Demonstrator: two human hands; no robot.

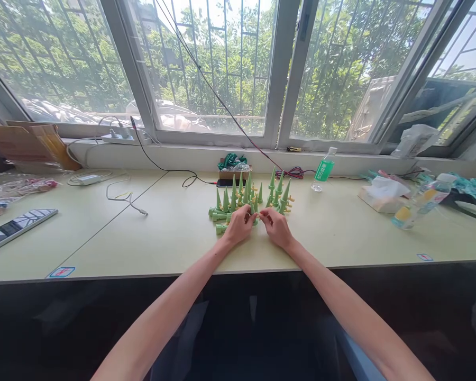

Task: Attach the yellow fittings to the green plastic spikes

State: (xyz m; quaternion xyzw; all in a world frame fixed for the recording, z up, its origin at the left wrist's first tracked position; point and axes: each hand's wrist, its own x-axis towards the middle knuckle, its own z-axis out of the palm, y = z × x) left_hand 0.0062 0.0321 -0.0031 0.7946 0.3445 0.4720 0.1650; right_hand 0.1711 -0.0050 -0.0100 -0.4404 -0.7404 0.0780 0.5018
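Left hand looks clamped on a green, cone-tipped, plastic-looking piece, roughly upright, at the near edge of the standing cluster in the middle of the tabletop. Right hand comes in from the right, fingers bunched close together beside that piece; can't tell if they're clamped on a small part, detail too tiny and partly covered. For clean work: let the left do the bracing, low on the body so the cone tip doesn't sway, and let the right work with a light fingertip pinch, straight in line, no sideways prying. Watch the elbow room: green standing spikes crowd just beyond the hands, more green spikes with yellow fittings sit just to the far right, and a green ribbed cap end lies just left of the left hand. A knock could topple neighbours, I'd guess.
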